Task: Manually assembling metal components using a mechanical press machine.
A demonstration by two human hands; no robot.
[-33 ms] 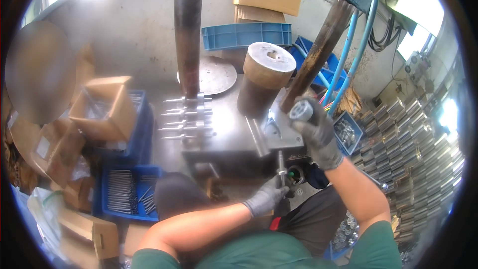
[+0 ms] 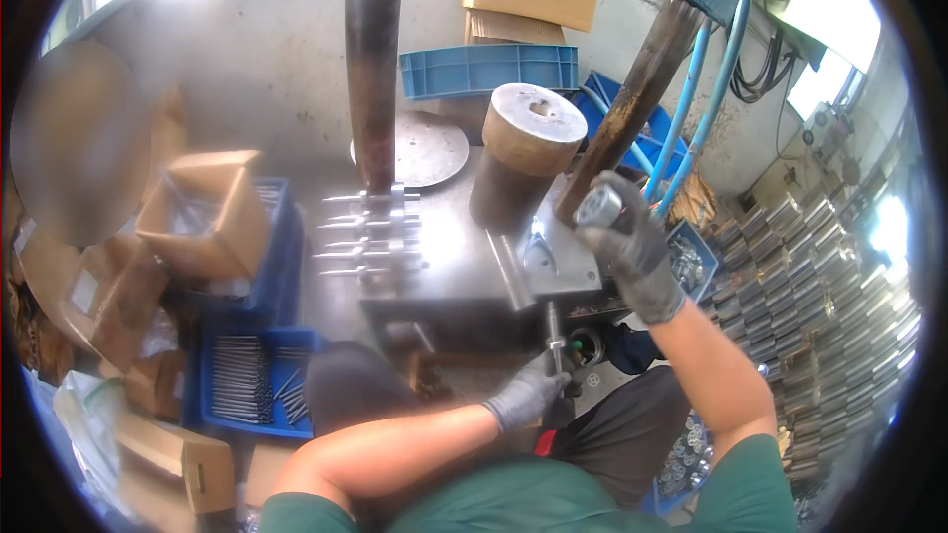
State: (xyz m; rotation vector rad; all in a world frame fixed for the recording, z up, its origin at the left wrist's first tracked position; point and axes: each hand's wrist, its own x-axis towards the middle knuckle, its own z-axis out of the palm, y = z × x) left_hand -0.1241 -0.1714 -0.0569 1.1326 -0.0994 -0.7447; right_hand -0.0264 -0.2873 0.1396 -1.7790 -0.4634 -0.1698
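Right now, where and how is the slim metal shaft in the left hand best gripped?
Probably around the lower part of the metal shaft, coming from the person's left, where the left hand holds it. Its long, narrow body suits wrapped fingers, and this grip leaves the end nearer the top of the picture bare.

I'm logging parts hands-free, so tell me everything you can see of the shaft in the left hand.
The shaft is slim, straight and silvery, apparently metal, with a wider collar partway along. The grey-gloved left hand grips it near its lower end, which is hidden. Its free end points forward, toward the near edge of the workbench; whether they touch is unclear.
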